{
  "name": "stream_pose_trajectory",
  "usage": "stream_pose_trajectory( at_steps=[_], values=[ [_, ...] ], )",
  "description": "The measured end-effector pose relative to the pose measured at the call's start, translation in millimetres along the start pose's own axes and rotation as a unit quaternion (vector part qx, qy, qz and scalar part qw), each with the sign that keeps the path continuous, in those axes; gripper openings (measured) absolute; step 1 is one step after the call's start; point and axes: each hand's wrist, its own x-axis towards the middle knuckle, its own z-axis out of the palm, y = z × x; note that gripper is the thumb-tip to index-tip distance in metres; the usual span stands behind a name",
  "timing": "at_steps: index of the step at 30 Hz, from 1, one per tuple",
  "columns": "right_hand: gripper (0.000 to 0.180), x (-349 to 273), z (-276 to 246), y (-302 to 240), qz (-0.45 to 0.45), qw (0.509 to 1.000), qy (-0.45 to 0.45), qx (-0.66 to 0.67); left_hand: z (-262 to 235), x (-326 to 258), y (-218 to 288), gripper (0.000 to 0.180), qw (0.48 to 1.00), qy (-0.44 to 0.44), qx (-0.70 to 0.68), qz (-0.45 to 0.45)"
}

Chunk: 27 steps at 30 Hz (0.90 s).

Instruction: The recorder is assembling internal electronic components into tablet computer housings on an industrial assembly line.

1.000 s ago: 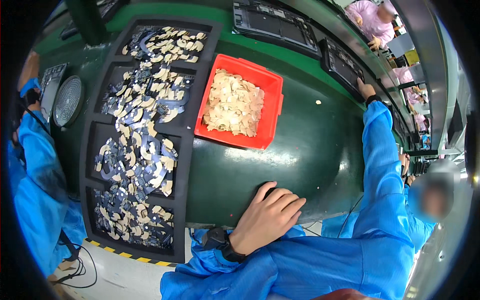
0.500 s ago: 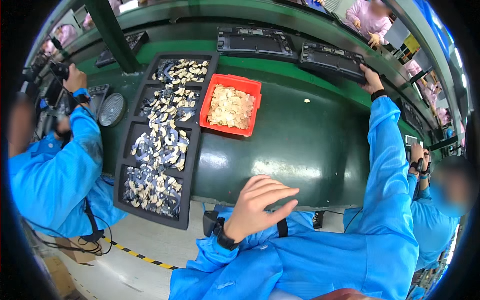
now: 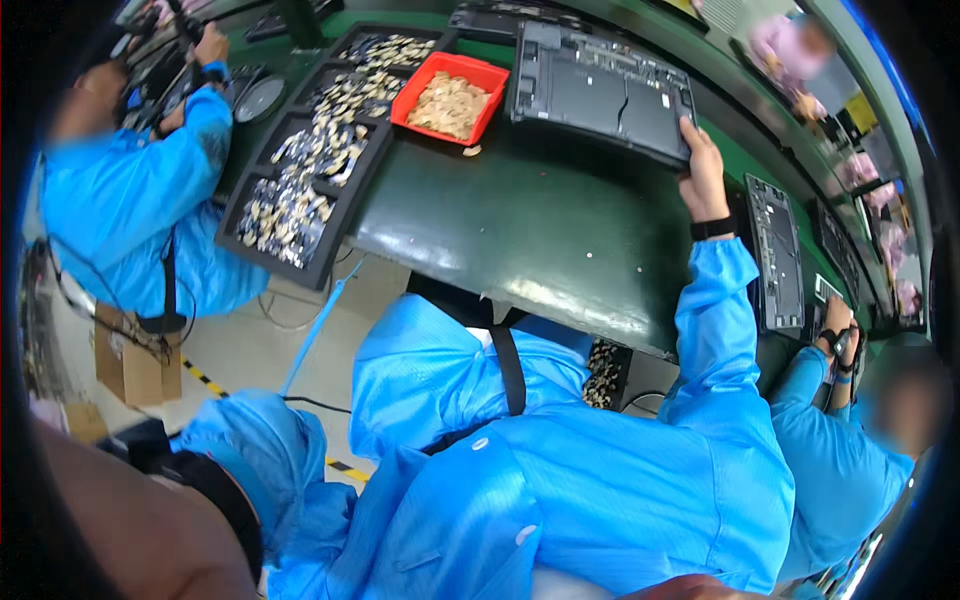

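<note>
Well, we are standing at a long green belt (image 3: pixel 520 230). Our right hand (image 3: pixel 703 165) reaches far out, toward one o'clock. Its fingers are curled over the near right corner of an open laptop case (image 3: pixel 600 90), thumb on one side, fingers on the other, in a tight hold. The case is dark grey, with its insides showing. It sits tipped up at twelve o'clock, at the far edge of the belt, with our side lifted a bit.

Our left hand (image 3: pixel 130 545) is down low at seven o'clock, very near the camera. It is blurry and partly cut off, so we cannot tell if it is spread or closed. It touches nothing we can see.

We think the step in hand is taking hold of the case to bring it to us. The next move needs a slow, flat pull toward six o'clock, so the case does not tip or slip from one hand.

At eleven o'clock sits a red bin (image 3: pixel 450 100) of small pale parts, just beside the case. One pale bit (image 3: pixel 470 150) lies loose on the belt. At ten o'clock is a black tray (image 3: pixel 300 180) of shiny little pieces. Another laptop case (image 3: pixel 775 250) lies at three o'clock. A worker in blue (image 3: pixel 130 200) sits at nine o'clock.
</note>
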Motion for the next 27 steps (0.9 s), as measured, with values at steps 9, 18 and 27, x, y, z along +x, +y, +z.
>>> stream_pose_trajectory(
  at_steps=[9, 18, 27],
  values=[
    [0.033, -43, 8, 55, 0.014, 0.999, 0.008, 0.045, 79, 7, 21, 0.085, 0.995, -0.021, -0.008, 0.095],
    [0.033, -47, -21, 88, -0.063, 0.996, 0.054, 0.019, 74, 57, 39, 0.086, 0.986, -0.061, -0.056, 0.144],
    [0.04, -99, -9, 90, -0.082, 0.976, 0.2, 0.037, 99, 139, -40, 0.087, 0.948, -0.151, -0.275, 0.06]
  ],
)
